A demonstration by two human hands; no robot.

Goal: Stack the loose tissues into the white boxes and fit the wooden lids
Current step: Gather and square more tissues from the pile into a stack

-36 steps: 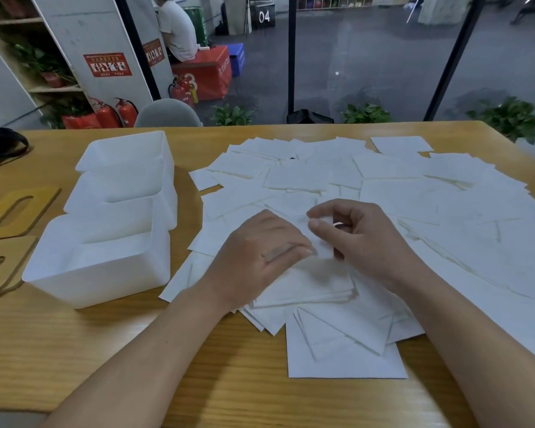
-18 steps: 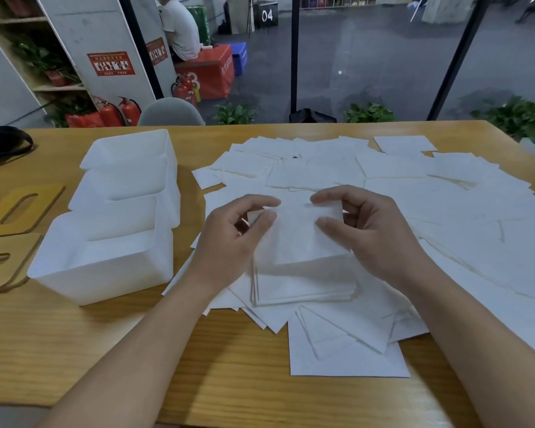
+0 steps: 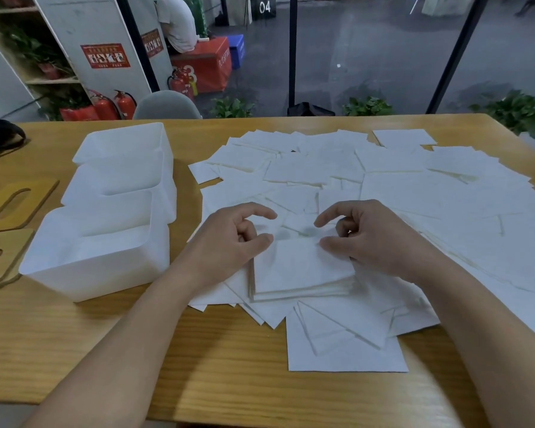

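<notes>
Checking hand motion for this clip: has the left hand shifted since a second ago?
Yes. The left hand has slid left off the small squared stack of white tissues, toward the nearest white plastic box, fingers now curled.
</notes>
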